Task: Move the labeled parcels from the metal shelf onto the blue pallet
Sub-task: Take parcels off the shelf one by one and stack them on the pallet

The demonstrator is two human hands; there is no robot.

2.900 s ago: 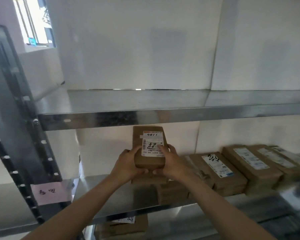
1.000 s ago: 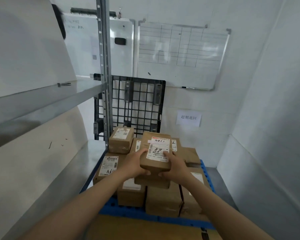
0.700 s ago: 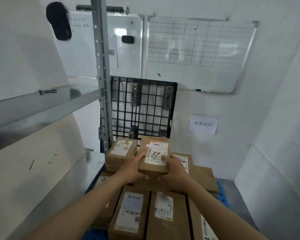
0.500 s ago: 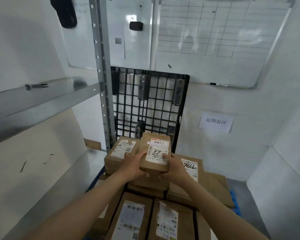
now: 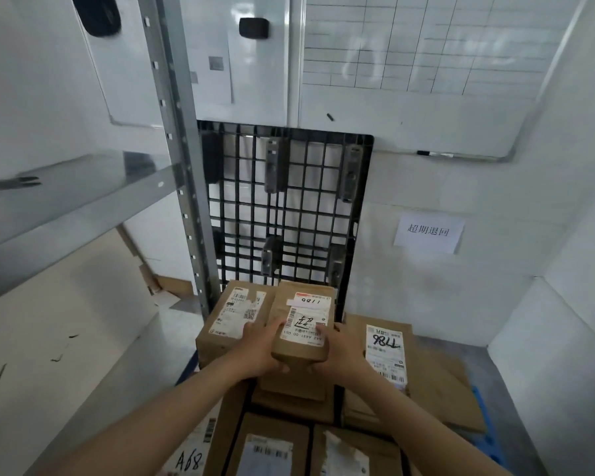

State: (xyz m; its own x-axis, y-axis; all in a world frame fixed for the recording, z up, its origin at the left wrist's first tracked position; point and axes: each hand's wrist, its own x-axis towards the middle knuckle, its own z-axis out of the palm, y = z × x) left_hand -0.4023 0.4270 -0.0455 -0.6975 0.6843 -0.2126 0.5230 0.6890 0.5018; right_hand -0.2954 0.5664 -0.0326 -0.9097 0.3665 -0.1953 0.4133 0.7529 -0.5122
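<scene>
Parcels of brown cardboard are stacked across the blue pallet (image 5: 493, 444), of which I see only a strip at the right edge. Both of my operator's hands are on one small parcel (image 5: 301, 324) over the middle of that stack. The left hand (image 5: 260, 348) wraps its near left corner, thumb lying on the white label and fingers curled underneath. The right hand (image 5: 340, 352) grips the near right corner the same way. I cannot tell whether this parcel already rests on the smaller box (image 5: 292, 386) right beneath it.

Its label carries a big handwritten "超", and above that a strip with hand-drawn marks that look like "0811" from here. The printed line below is too small for me to trust.

Just left of it, touching, sits a larger parcel (image 5: 236, 321) with a QR code on its label. To the right lies a flat one (image 5: 385, 352) marked by hand with digits beginning "98". A box at the bottom left (image 5: 189, 458) reads "A68".

A paper sign (image 5: 428, 231) on the wall says "超期退回". The metal shelf (image 5: 66, 201) runs along the left, and a black pallet (image 5: 289, 201) stands upright behind the stack.
</scene>
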